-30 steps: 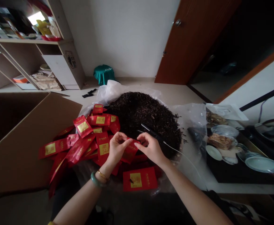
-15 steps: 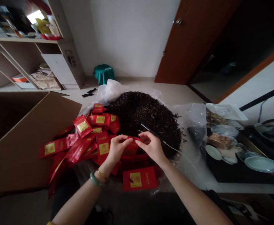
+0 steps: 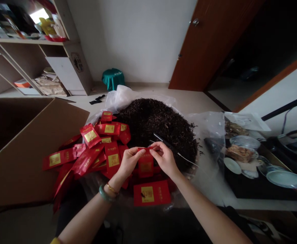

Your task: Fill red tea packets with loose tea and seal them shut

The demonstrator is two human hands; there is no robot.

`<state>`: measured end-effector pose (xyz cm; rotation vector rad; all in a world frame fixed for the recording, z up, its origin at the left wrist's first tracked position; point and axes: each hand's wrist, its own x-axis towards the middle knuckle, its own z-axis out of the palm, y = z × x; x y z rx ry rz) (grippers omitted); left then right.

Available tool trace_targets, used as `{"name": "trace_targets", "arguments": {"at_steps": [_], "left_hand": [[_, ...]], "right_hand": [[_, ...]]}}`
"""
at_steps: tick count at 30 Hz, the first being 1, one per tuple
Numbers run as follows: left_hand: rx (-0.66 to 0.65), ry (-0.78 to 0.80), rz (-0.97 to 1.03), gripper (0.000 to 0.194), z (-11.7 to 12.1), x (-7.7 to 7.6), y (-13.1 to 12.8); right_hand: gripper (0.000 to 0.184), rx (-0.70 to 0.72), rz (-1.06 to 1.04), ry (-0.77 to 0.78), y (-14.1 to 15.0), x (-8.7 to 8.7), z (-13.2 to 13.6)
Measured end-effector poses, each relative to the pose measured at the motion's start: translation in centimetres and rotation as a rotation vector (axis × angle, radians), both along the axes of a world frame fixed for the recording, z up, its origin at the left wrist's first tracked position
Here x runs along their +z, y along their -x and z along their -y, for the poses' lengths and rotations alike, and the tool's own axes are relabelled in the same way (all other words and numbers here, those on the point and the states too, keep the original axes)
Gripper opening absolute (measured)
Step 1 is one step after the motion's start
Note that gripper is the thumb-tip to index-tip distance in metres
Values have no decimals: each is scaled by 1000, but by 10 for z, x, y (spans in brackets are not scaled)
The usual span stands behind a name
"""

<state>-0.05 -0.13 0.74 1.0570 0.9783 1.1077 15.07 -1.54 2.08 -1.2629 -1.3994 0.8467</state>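
Between both hands hangs a red packet [image 3: 145, 164] with gold print, its front facing me. My left hand [image 3: 129, 162] pinches its top left corner between thumb and fingers. At the top right corner, my right hand [image 3: 165, 161] grips it the same way. Behind the hands rises a large heap of dark loose tea leaves [image 3: 158, 118] on clear plastic. A slim black device [image 3: 167, 142] with a white cable lies on the heap, partly hidden by my right hand. Just below the held packet lies another red packet [image 3: 152, 194], flat, with a gold label.
Several red packets [image 3: 90, 135] are piled left of the tea. An open cardboard box [image 3: 44, 149] stands at far left. On the right, a dark tray [image 3: 242, 188] carries dishes and a clear tub [image 3: 240, 152]. A teal-covered bin [image 3: 113, 79] stands by the wall.
The red packet between my hands has turned from folded or tilted to hanging upright, so its gold-printed front shows. Both hands keep their grip in nearly the same place.
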Motion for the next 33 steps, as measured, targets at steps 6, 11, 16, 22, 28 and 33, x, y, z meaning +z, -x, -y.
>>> {"name": "trace_targets", "arguments": {"at_steps": [6, 11, 16, 22, 28, 33], "left_hand": [[-41, -19, -80, 36, 0, 1, 0], [-117, 5, -120, 38, -1, 3, 5], [-138, -11, -156, 39, -1, 1, 6], [-185, 156, 6, 42, 1, 3, 1], [-313, 330, 81, 49, 5, 1, 0], [-241, 322, 84, 42, 8, -1, -4]], "right_hand": [[22, 86, 8, 192, -10, 7, -3], [24, 43, -24, 225, -10, 7, -3], [29, 121, -51, 310, -9, 5, -5], [31, 90, -32, 278, -12, 7, -4], [25, 89, -14, 222, -11, 4, -4], [21, 125, 52, 186, -10, 1, -5]]}}
